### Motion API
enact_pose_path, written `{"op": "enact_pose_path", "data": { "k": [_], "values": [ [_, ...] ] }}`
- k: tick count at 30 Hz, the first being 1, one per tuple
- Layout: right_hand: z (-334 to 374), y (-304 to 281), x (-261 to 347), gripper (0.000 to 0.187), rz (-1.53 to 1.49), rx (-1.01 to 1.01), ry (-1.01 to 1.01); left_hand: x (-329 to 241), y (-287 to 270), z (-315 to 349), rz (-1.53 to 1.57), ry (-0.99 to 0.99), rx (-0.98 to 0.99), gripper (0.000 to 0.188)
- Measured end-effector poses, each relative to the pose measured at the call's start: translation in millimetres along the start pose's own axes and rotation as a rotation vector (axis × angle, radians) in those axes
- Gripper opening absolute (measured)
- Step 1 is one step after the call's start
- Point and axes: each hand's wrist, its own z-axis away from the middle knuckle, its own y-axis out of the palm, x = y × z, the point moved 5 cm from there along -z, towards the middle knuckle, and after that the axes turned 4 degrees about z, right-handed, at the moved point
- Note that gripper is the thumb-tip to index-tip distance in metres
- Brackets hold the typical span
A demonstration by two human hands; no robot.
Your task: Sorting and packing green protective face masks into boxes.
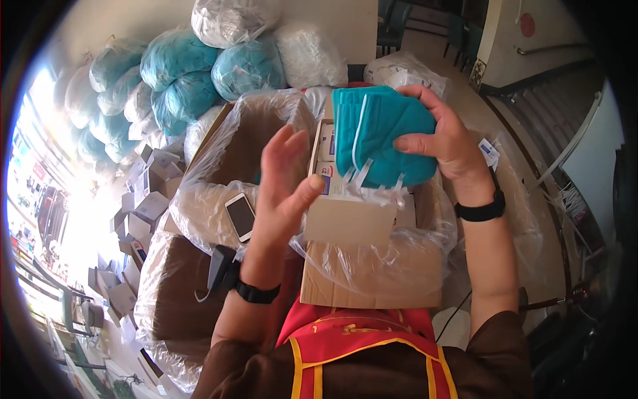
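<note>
A stack of teal folded face masks (385, 136), with white nose strips and whitish straps hanging below, is held upright in my right hand (455, 139). The thumb lies across the near face and the fingers go behind the stack. To its left, my left hand (286, 183) is raised with its fingers apart, holding nothing. Under the masks stands an open cardboard carton (372, 276) with small white boxes (327, 173) inside. A phone (240, 217) lies on clear plastic by my left wrist.
A plastic-lined carton (242, 143) stands left of the boxes. Stuffed teal and white bags (176, 60) are piled against the back wall. Several opened small boxes (149, 189) lie at the left. A cable runs beside my right arm, near a wall and door.
</note>
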Motion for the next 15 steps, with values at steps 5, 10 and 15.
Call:
{"op": "enact_pose_path", "data": {
  "k": [5, 10, 15],
  "values": [
    [21.7, 32.8, 15.9, 0.061, 0.225, 0.039, -0.128, -13.4, 63.8, 20.0, 0.165, -0.139, 0.196, 0.097],
    [41.0, 36.9, 33.0, 0.058, 0.444, 0.047, -0.176, -13.7, 68.5, 38.1, 0.254, -0.368, 0.192, 0.089],
    [47.1, 55.1, 54.7, 0.059, 0.584, 0.196, -0.291, -2.0, 62.4, 57.1, 0.536, -0.594, 0.274, 0.074]
  ]
}}
